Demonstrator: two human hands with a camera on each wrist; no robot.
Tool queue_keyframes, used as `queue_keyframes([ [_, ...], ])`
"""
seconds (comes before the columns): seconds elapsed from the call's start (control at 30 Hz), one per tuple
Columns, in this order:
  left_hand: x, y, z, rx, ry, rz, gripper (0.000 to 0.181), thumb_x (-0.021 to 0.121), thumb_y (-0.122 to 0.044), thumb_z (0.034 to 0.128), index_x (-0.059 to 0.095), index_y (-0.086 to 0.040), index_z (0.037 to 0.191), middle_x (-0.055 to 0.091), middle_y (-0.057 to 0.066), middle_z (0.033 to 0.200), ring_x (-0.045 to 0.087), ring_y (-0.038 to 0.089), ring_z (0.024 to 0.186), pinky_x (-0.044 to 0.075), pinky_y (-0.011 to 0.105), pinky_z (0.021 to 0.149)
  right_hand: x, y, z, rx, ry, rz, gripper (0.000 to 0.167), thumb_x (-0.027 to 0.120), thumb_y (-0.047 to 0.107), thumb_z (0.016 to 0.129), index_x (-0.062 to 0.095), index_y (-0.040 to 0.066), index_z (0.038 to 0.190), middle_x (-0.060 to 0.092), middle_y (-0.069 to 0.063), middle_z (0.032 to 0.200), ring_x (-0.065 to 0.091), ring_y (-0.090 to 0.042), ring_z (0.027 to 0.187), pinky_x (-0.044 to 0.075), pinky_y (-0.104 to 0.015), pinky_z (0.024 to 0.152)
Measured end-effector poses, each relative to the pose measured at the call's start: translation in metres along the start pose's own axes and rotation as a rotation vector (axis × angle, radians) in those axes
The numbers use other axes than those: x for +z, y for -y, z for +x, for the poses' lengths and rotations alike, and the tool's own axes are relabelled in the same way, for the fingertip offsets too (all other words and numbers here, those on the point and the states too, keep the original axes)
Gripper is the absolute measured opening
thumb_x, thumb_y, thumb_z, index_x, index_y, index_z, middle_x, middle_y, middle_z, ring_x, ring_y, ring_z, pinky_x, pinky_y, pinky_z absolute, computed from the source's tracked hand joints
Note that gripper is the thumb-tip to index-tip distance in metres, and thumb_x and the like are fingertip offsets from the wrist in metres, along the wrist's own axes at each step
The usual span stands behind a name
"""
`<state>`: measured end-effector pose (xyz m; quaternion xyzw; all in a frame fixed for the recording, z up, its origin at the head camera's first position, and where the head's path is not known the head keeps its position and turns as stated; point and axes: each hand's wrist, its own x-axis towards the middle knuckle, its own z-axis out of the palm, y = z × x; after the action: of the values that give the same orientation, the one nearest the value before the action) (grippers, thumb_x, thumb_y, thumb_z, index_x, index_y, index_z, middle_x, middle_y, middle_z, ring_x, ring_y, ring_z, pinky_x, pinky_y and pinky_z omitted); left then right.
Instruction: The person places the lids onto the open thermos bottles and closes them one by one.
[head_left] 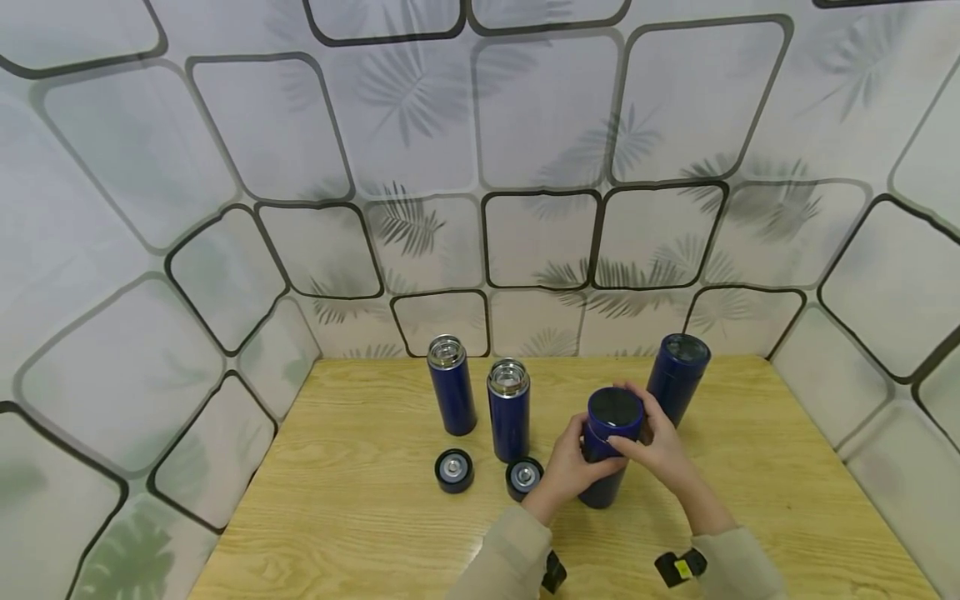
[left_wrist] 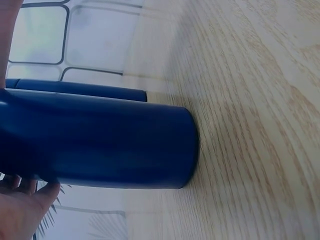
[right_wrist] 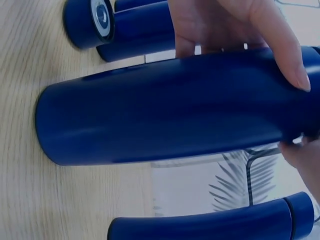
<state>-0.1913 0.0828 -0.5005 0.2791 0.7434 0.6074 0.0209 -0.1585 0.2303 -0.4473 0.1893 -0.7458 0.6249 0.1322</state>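
A dark blue thermos bottle point(head_left: 600, 492) stands upright on the wooden table, right of centre, with its lid point(head_left: 615, 407) on. My left hand point(head_left: 566, 471) holds its upper body from the left, thumb across the front. On the other side, my right hand point(head_left: 662, 446) has its fingers and thumb around the lid. The wrist views show the bottle's smooth side: the left wrist view has its base point(left_wrist: 187, 147) on the wood, and in the right wrist view the left hand's thumb point(right_wrist: 292, 62) lies along the bottle point(right_wrist: 150, 112).
Two blue bottles without lids, one point(head_left: 453, 396) at left and one point(head_left: 509, 421) nearer the middle, stand behind two loose lids, one point(head_left: 453, 471) at left and one point(head_left: 523, 477) beside my left hand. A lidded bottle point(head_left: 678, 379) stands at back right. Patterned cloth walls point(head_left: 540, 242) surround the table point(head_left: 337, 500).
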Motion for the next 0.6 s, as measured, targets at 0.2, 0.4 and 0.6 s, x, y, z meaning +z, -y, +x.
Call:
queue_keyframes([
  [0.2, -0.0003, -0.0006, -0.0002, -0.004, 0.004, 0.002, 0.061, 0.071, -0.023, 0.0753, 0.039, -0.014, 0.126, 0.049, -0.002, 0.118, 0.049, 0.008, 0.101, 0.042, 0.026, 0.08, -0.0017, 0.0038, 0.0011, 0.11, -0.015, -0.11, 0.074, 0.065, -0.004, 0.076, 0.022, -0.005, 0.136, 0.033, -0.022, 0.128, 0.045, -0.02, 0.109, 0.04, -0.019, 0.081],
  [0.4, 0.0, 0.0015, 0.0004, 0.012, -0.009, 0.023, 0.06, 0.072, -0.023, 0.0747, 0.04, -0.012, 0.125, 0.05, -0.002, 0.117, 0.049, 0.007, 0.101, 0.042, 0.026, 0.08, 0.0005, 0.0043, 0.0026, 0.109, -0.021, -0.261, 0.077, 0.071, 0.004, 0.073, 0.026, -0.001, 0.135, 0.032, -0.02, 0.125, 0.044, -0.035, 0.104, 0.042, -0.029, 0.079],
  [0.6, -0.0003, 0.0012, 0.0, -0.015, -0.006, 0.02, 0.061, 0.072, -0.024, 0.0746, 0.04, -0.014, 0.126, 0.05, -0.003, 0.116, 0.049, 0.007, 0.1, 0.042, 0.027, 0.081, -0.0038, 0.0023, 0.0016, -0.022, 0.033, -0.062, 0.072, 0.058, -0.015, 0.074, 0.018, -0.012, 0.133, 0.029, -0.031, 0.129, 0.044, -0.009, 0.109, 0.037, -0.014, 0.083],
])
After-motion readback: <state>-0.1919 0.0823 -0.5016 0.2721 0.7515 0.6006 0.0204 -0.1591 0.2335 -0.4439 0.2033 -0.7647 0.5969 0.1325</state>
